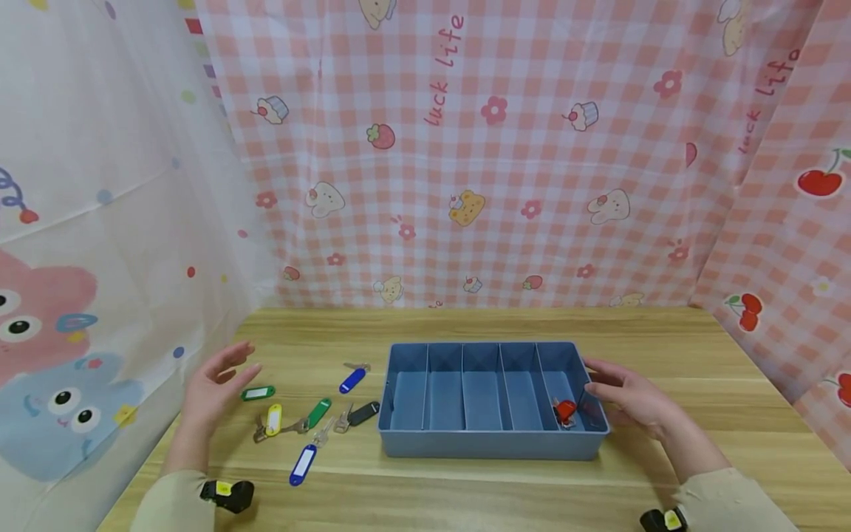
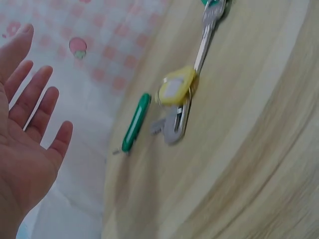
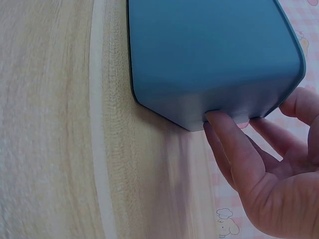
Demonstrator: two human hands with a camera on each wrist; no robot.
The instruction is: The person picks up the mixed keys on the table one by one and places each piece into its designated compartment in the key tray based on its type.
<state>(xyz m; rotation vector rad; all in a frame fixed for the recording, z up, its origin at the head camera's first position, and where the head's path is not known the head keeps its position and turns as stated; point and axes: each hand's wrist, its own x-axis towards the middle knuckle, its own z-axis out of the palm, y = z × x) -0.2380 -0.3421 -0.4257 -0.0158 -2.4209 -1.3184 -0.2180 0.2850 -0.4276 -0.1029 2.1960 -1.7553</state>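
Six tags [image 1: 319,412] beside one box [image 1: 490,444]; left hand [image 1: 211,384] relaxed, right hand [image 1: 634,397] touching it.

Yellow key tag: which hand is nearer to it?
Left. The left hand is just left of the yellow key tag, not touching; the right hand is far to its right, at the blue box.

The worktop [image 1: 425,504] shows wood grain under a smooth, faintly shiny finish. The box [image 1: 488,445] is smooth plastic, more matt than glossy. Toward the worktop's left edge, the tags [image 1: 319,411] are smooth plastic with paper-like labels [image 1: 303,463], and the keys [image 1: 322,437] are shiny bare metal. In the box's right-end compartment, the red tag [image 1: 566,409] looks glossy. Behind the worktop's back edge, the curtain [image 1: 492,162] looks like thin, softly creased cloth; the sleeves [image 1: 731,499] are matt cloth.
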